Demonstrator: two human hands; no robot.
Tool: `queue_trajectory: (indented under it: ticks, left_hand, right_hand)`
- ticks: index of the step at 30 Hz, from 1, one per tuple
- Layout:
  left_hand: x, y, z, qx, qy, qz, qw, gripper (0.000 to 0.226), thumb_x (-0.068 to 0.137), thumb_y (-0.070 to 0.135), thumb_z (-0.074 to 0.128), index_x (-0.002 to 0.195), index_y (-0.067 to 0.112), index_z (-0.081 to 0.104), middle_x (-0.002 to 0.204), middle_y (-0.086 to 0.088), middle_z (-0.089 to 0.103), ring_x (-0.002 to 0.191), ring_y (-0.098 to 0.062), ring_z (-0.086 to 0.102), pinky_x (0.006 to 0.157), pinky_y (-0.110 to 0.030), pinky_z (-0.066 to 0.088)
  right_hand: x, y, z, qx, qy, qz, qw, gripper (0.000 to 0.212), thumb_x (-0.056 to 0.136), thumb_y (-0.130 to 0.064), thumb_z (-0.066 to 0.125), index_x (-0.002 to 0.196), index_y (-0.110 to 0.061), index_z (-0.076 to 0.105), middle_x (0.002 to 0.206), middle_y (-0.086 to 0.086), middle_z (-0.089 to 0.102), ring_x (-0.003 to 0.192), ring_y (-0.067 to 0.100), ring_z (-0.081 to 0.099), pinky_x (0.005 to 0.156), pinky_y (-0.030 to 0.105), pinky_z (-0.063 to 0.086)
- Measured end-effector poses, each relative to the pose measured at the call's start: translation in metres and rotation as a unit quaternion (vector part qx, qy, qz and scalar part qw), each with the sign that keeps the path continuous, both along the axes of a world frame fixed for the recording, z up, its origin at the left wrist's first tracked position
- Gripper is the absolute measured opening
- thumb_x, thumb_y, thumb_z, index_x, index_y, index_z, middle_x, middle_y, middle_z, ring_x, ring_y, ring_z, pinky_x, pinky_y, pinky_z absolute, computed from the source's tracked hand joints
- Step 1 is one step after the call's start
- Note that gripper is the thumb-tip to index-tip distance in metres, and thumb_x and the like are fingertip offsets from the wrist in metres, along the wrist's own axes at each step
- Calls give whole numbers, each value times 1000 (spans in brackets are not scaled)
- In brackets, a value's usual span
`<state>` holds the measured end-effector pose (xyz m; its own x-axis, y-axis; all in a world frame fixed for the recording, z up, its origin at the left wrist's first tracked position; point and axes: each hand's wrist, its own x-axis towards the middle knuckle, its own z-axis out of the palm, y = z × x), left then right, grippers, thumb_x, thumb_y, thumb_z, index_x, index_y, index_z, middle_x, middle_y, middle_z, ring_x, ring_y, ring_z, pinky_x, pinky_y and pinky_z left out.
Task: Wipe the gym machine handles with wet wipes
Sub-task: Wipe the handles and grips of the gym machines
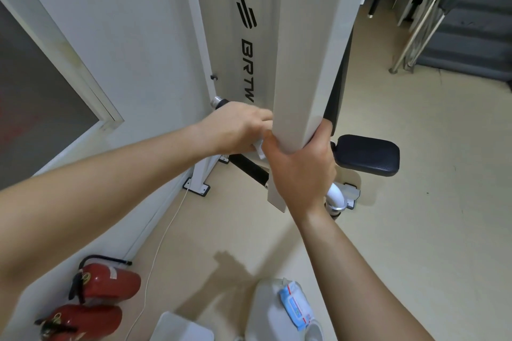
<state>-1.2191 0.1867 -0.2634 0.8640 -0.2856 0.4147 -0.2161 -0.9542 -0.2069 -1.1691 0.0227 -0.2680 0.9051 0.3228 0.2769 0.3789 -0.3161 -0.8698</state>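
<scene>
The tall white gym machine panel (249,36) has big black letters running down it that read "BRTW". Any more letters are hidden behind the white square metal post (304,63). Above the letters is a black sign made of three slanted stripes.

The left hand (238,130) is curled round a small white wet wipe (259,148). It holds the wipe on the black handle with a shiny silver end (221,103), on the left side of the machine. Only a bit of the wipe peeks out under the hand. The fingertips go behind the post, so they cannot be seen. The right hand (300,171) grips the post tight. Its thumb is on the left side and its fingers wrap round the right side. The post stands in the way of much of the machine.

A black padded seat (368,155) sits just to the right of the right hand. Near the bottom, a blue and white soft pack of wet wipes (295,306) lies on top of a white plastic jug (263,313). The writing on the pack is too small to read. Two red fire extinguishers (110,282) lie side by side on the cream floor (415,202), near and to the left, by the wall. A thin white cord (155,255) runs along the floor from the foot of the machine. Far to the right are grey stairs (471,36) with a metal rail.
</scene>
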Motion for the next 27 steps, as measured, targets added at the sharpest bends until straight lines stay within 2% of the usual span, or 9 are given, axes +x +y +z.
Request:
queue_trajectory:
  ticks: [3, 6, 10, 12, 17, 20, 22, 24, 27]
  left_hand:
    - [6, 1, 14, 49, 131, 123, 982, 46, 64, 17, 68, 61, 24, 22, 51, -3, 51, 43, -25, 34, 45, -23, 36]
    - [13, 9, 37, 80, 339, 287, 892, 29, 71, 31, 65, 60, 19, 41, 57, 3, 51, 49, -18, 44, 51, -25, 41]
    - [18, 17, 48, 39, 392, 309, 866, 22, 71, 38, 66, 65, 21, 54, 58, 4, 54, 55, -20, 53, 51, -26, 41]
    - [13, 22, 39, 80, 333, 293, 893, 21, 73, 36, 64, 67, 20, 54, 57, 5, 52, 54, -23, 54, 51, -26, 39]
    - [6, 11, -16, 126, -18, 186, 974, 22, 56, 5, 62, 63, 17, 45, 50, -2, 45, 43, -25, 43, 48, -25, 25]
    - [13, -3, -16, 126, -55, 112, 984, 32, 62, -2, 51, 67, 20, 28, 51, -5, 44, 42, -25, 43, 45, -26, 34]
    - [19, -8, 0, 114, 77, 100, 985, 39, 71, 8, 59, 67, 20, 22, 57, -7, 54, 46, -29, 51, 48, -28, 43]
    - [27, -6, 22, 105, 303, 192, 928, 28, 82, 34, 61, 69, 20, 41, 75, -5, 65, 61, -30, 57, 56, -30, 45]
    - [36, 0, 51, 39, 470, 277, 837, 20, 73, 40, 66, 82, 22, 63, 77, 1, 65, 66, -21, 60, 57, -30, 46]
  right_hand:
    - [2, -2, 0, -3, 11, 22, 1000, 55, 63, -47, 79, 99, -23, 43, 82, -11, 58, 66, 8, 52, 54, 27, 34]
    - [4, -3, 0, 1, 22, 28, 999, 54, 61, -43, 81, 96, -23, 44, 79, -10, 59, 68, 5, 56, 55, 27, 38]
    - [4, -3, 0, 7, 10, 20, 1000, 56, 59, -43, 84, 92, -22, 43, 71, -12, 53, 63, 3, 54, 52, 27, 36]
    - [5, -2, 1, 8, 7, 15, 1000, 57, 59, -45, 83, 92, -24, 41, 70, -14, 52, 62, 3, 54, 52, 26, 35]
    - [6, 3, 2, 2, -4, -11, 1000, 59, 57, -50, 77, 95, -24, 40, 75, -11, 56, 66, 21, 56, 58, 31, 41]
    - [9, -1, 1, -4, -2, -7, 1000, 58, 56, -47, 75, 96, -21, 41, 75, -11, 54, 66, 21, 53, 60, 30, 36]
    - [11, -4, 0, 2, 0, -2, 1000, 57, 54, -48, 73, 93, -22, 42, 73, -12, 54, 65, 17, 54, 60, 30, 37]
    - [13, -8, 0, 15, 6, 7, 1000, 55, 53, -50, 73, 90, -24, 42, 71, -13, 54, 67, 10, 57, 60, 31, 43]
    - [12, -11, -1, 23, -5, 20, 1000, 53, 55, -45, 79, 87, -22, 44, 68, -13, 55, 65, 15, 59, 59, 36, 50]
